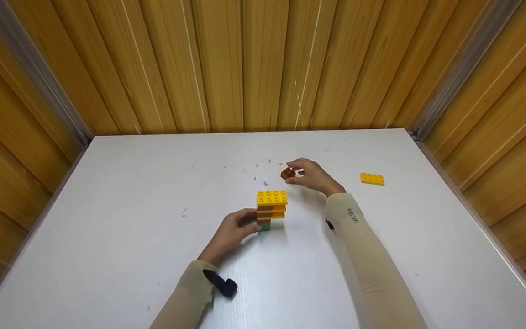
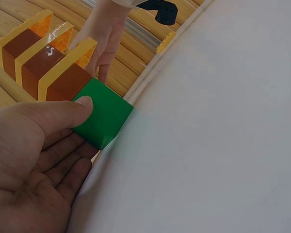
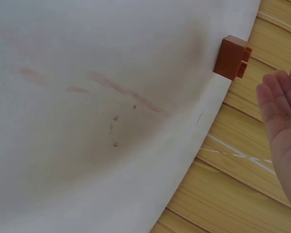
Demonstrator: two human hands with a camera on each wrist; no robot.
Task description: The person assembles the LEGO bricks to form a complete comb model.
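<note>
The left hand (image 1: 233,230) grips the foot of a brick tower (image 1: 271,197), which stands upright on the white table (image 1: 121,237), about midway between the left and right edges. In the left wrist view its thumb presses on one face of the green brick (image 2: 104,114) at the base, with the other fingers curled behind it. Above that brick, brown bricks alternate with yellow plates, which jut out past them on the side away from the hand; a yellow plate tops the tower, studs up.

The right hand (image 1: 312,176) is released — thumb and forefinger parted, grasping nothing. A separate brown brick (image 1: 287,173) lies on the table at the mouth of that gap, nearer the far edge than the tower is and a little right of it. The right wrist view shows a clear space between the fingertips and the brick's studs; whether the thumb touches it, I cannot tell.

A loose yellow plate (image 1: 372,178) lies flat toward the table's far right corner — well apart from both hands.
</note>
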